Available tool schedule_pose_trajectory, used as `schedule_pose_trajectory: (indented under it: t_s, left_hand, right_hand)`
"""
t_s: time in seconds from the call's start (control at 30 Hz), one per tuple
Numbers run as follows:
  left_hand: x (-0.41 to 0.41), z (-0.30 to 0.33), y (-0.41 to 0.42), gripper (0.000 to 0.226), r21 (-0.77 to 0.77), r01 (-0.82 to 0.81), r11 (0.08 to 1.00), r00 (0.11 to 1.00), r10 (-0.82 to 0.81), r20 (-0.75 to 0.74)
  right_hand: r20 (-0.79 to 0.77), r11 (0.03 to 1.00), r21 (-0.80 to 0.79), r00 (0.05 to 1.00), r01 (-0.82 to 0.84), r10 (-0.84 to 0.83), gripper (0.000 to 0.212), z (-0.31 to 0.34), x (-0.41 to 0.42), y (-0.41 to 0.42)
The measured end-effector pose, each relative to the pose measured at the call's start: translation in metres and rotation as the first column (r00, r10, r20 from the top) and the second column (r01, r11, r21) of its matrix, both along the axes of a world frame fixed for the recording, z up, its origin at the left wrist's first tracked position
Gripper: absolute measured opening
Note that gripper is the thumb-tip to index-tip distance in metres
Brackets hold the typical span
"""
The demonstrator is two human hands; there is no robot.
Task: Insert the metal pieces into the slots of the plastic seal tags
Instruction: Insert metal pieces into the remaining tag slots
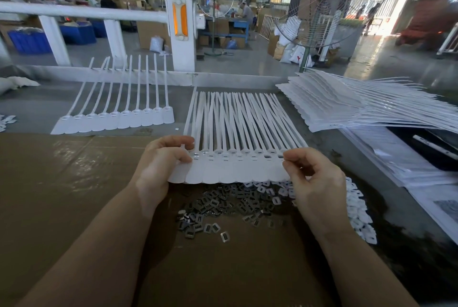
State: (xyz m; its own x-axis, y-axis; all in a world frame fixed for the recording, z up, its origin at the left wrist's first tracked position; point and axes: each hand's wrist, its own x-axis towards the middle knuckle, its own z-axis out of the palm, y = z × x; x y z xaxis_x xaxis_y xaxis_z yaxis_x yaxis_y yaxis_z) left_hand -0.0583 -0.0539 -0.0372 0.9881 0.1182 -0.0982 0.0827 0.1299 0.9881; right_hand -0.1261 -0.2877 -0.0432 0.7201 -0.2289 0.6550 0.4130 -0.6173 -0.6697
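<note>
While left hand (163,158) grips left end of tag strip (235,170), held just above metal pieces (218,207) heaped on cardboard (62,183), right hand (314,175) pinches far-right edge near last slots. Keep strip level, slots up; some right slots look unfilled. Seat each piece flat.

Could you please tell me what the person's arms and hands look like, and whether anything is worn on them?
Both hands, the left hand and the right hand, are bare, without gloves. No rings, watch or bracelet show. Both forearms are bare as far as the picture shows; no sleeve comes into view.
</note>
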Motion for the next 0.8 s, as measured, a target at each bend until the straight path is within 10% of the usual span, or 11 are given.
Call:
schedule_pose_trajectory:
  t_s: [0.8]
  left_hand:
    - [0.003, -0.0045, 0.0026, 0.038, 0.231, -0.167, 0.959, 0.977, 0.129, 0.17]
  right_hand:
    - [-0.069, 0.999, 0.046, 0.998, 0.011, -0.008, 0.016, 0.0005, -0.0004, -0.0013]
